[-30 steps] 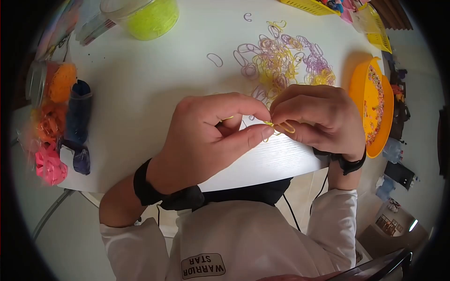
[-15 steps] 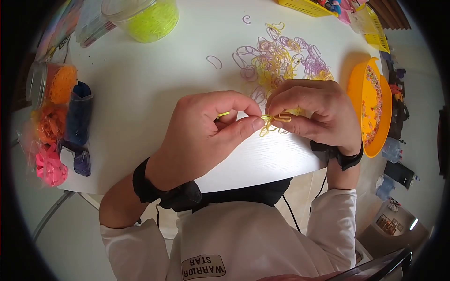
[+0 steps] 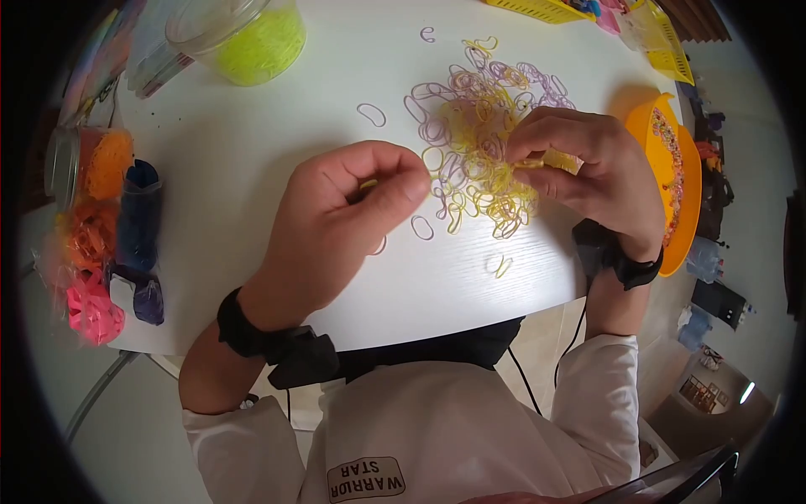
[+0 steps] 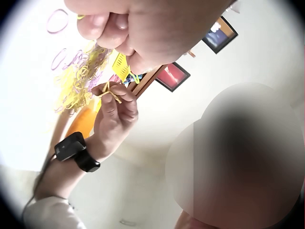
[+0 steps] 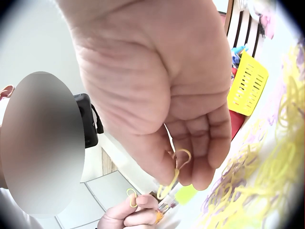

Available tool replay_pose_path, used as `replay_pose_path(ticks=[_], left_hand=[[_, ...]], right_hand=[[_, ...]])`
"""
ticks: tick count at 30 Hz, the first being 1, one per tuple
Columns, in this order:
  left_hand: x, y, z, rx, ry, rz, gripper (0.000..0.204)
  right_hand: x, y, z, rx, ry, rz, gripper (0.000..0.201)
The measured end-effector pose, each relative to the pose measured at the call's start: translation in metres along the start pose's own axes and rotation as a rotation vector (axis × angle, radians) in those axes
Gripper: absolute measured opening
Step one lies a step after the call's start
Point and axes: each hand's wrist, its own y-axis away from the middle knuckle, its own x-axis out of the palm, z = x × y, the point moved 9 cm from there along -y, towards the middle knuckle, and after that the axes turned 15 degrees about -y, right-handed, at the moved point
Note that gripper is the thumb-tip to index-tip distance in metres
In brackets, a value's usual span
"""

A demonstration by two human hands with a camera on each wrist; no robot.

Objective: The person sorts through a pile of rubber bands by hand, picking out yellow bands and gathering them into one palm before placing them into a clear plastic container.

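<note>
Presently pinches a small band (image 5: 132,197) between thumb and forefinger of the left hand (image 3: 336,227), beside the pile (image 3: 487,109) of yellow and purple bands on the white table (image 3: 227,235). Grips yellow loops (image 5: 177,175) between thumb and fingers of the right hand (image 3: 600,168), over the pile's right side, well apart from the left. Has the orange tray (image 3: 693,202) just beyond the right wrist, lime bands in the tub (image 3: 260,46) farther back.

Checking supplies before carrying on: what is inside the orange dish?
The orange dish holds many small multicoloured pieces, probably beads, in a long strip. The right hand hides part of the dish in the head view, so anything behind it cannot be seen.
</note>
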Motion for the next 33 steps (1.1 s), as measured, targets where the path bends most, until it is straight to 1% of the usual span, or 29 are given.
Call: replay_pose_path(ticks=[1,2,4,5,7,10,14,17,20,22,23,25,26,28,31,33], left_hand=[[0.0,0.0,0.004,-0.078,0.122,0.016,0.014],[0.003,-0.001,0.005,-0.081,0.239,0.066,0.013],[0.006,-0.001,0.006,-0.088,0.473,0.165,0.014],[0.006,-0.001,0.007,-0.129,0.496,0.182,0.014],[0.009,0.002,0.007,-0.212,0.544,0.221,0.014],[0.001,-0.001,0.013,-0.168,0.661,0.186,0.013],[-0.01,-0.005,0.016,-0.131,0.608,0.129,0.013],[-0.012,-0.005,0.016,-0.097,0.608,0.114,0.012],[-0.009,-0.005,0.013,-0.037,0.638,0.128,0.008],[-0.01,-0.006,0.013,-0.024,0.645,0.103,0.006],[-0.009,-0.006,0.013,-0.05,0.64,0.114,0.005],[-0.007,-0.006,0.01,-0.102,0.629,0.133,0.006],[-0.008,-0.006,0.01,-0.113,0.629,0.106,0.009],[-0.01,-0.005,0.012,-0.133,0.631,0.045,0.017],[-0.011,-0.006,0.014,-0.12,0.721,0.142,0.04],[-0.01,-0.006,0.013,-0.067,0.757,0.232,0.05]], right_hand=[[-0.002,0.001,-0.003,0.032,0.002,0.009,0.014],[-0.004,0.002,-0.006,0.064,0.003,0.017,0.016],[-0.01,0.004,-0.005,0.058,0.089,0.031,0.012],[-0.012,0.005,-0.005,0.056,0.132,0.037,0.011],[-0.019,0.009,-0.012,0.112,0.116,-0.005,0.011],[-0.026,0.013,-0.018,0.154,0.152,-0.022,0.013],[-0.03,0.015,-0.02,0.174,0.235,-0.031,0.018],[-0.034,0.014,-0.019,0.124,0.252,-0.052,0.019],[-0.04,0.016,-0.018,0.058,0.37,-0.085,0.02],[-0.043,0.015,-0.018,0.062,0.379,-0.131,0.019],[-0.045,0.015,-0.017,0.065,0.382,-0.154,0.019],[-0.044,0.014,-0.016,0.018,0.4,-0.119,0.016],[-0.043,0.014,-0.014,-0.005,0.409,-0.102,0.015],[-0.035,0.015,-0.016,0.035,0.366,-0.049,0.013],[-0.026,0.013,-0.02,0.076,0.375,-0.013,0.012],[-0.022,0.012,-0.025,0.09,0.41,-0.006,0.011]])
